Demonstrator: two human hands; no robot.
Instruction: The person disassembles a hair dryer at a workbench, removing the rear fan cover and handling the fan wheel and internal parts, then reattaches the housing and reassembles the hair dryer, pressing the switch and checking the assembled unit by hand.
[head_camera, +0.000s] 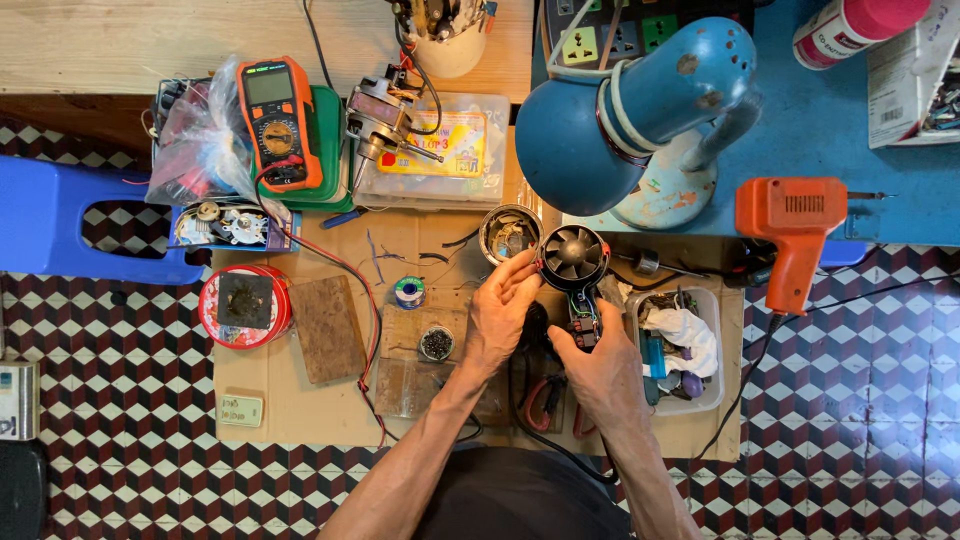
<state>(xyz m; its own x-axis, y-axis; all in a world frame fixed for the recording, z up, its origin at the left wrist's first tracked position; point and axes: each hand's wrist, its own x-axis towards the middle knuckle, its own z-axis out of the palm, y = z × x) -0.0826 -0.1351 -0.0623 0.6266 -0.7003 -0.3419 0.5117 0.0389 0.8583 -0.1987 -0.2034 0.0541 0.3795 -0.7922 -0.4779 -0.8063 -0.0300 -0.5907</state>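
Checkered floor tiles surround your cardboard work mat (300, 410), crowded with tools. Your left hand (500, 315) reaches up, fingers curled around the rim of a small black fan (574, 255) held just above the mat. Your right hand (600, 365) grips its wired base from below, beside a clear plastic tray (712, 350).

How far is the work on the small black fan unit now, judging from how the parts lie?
Already done: the fan unit is out of its casing, and a round open shell lies beside it. In hand: the left hand steadies the fan's rim while the right hand holds the wired lower part. Left: the shell is not yet back on. The orange soldering gun and multimeter lie untouched.
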